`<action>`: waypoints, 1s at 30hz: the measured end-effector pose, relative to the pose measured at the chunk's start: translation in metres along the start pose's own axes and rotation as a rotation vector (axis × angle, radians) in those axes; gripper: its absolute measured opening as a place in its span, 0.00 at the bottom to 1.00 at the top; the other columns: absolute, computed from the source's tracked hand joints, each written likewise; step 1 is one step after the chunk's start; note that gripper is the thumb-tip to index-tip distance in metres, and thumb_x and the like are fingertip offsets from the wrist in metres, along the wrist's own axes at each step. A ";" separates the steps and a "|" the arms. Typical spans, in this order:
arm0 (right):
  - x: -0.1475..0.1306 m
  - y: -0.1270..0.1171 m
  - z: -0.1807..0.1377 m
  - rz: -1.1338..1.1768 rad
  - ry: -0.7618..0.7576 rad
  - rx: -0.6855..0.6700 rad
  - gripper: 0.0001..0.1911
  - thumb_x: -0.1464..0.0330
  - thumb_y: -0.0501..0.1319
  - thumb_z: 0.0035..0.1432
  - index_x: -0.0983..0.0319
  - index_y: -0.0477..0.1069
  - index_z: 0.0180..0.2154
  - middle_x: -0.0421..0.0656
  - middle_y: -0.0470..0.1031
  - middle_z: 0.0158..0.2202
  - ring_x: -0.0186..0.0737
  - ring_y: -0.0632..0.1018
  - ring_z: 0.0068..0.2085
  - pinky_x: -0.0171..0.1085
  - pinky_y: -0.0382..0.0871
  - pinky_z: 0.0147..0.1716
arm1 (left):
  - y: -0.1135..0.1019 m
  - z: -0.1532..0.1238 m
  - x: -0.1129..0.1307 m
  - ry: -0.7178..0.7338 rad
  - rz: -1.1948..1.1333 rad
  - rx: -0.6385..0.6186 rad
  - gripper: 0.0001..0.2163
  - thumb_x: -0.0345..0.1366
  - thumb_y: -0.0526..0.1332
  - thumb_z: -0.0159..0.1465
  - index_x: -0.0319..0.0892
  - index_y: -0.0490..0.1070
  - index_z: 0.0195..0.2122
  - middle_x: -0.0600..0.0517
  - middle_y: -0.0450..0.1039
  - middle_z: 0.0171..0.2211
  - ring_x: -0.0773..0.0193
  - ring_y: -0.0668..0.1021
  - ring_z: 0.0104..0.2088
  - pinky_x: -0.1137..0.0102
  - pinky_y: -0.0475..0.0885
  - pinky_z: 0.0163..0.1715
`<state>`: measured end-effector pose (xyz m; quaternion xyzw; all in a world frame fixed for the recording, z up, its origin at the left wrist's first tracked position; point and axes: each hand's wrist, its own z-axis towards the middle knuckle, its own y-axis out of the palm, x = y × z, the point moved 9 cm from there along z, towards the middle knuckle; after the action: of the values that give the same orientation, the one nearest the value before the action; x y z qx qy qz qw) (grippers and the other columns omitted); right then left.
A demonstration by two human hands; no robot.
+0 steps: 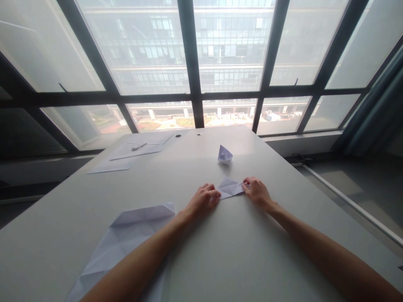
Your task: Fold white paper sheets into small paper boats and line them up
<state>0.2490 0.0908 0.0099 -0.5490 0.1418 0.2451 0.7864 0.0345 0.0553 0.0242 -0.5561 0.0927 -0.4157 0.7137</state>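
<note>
Small folded paper (230, 187) flat between hands, long axis left-right. Left hand (201, 201) pinches near end, right hand (256, 191) pinches other end. Equally close tbh.

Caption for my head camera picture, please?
Left hand and right hand hold a folded paper near a paper boat.

1 view only: head-worn camera at the near edge of the pale grey flat table (236, 260), facing forward and down. The left hand (203, 200) and right hand (256, 191) sit mid-frame, fairly near. Tall dark-framed glass window wall (192, 63) fills the far upper half. Wide lens, straight lines bow.
</note>
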 end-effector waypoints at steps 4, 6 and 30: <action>0.012 0.001 0.006 0.327 0.131 -0.043 0.07 0.68 0.60 0.56 0.62 0.75 0.34 0.46 0.79 0.31 0.43 0.78 0.33 0.39 0.68 0.35 | -0.001 0.000 -0.001 0.002 -0.015 0.011 0.09 0.30 0.59 0.66 0.47 0.79 0.39 0.48 0.74 0.36 0.57 0.74 0.41 0.64 0.68 0.45; 0.012 0.001 0.007 0.488 0.172 -0.068 0.07 0.67 0.60 0.54 0.63 0.74 0.33 0.46 0.78 0.29 0.42 0.77 0.31 0.37 0.68 0.32 | -0.002 0.000 -0.001 0.002 -0.033 0.017 0.08 0.30 0.59 0.66 0.46 0.79 0.38 0.48 0.73 0.36 0.57 0.74 0.41 0.65 0.69 0.45; -0.001 0.000 0.002 -0.200 0.068 -0.391 0.10 0.66 0.57 0.60 0.59 0.71 0.43 0.44 0.79 0.36 0.41 0.76 0.34 0.35 0.57 0.30 | -0.004 -0.001 0.004 0.001 -0.012 0.006 0.07 0.31 0.59 0.68 0.44 0.78 0.38 0.48 0.72 0.36 0.58 0.72 0.41 0.67 0.69 0.44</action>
<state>0.2481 0.0924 0.0105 -0.7104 0.0627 0.1700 0.6801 0.0343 0.0511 0.0285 -0.5544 0.0885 -0.4207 0.7126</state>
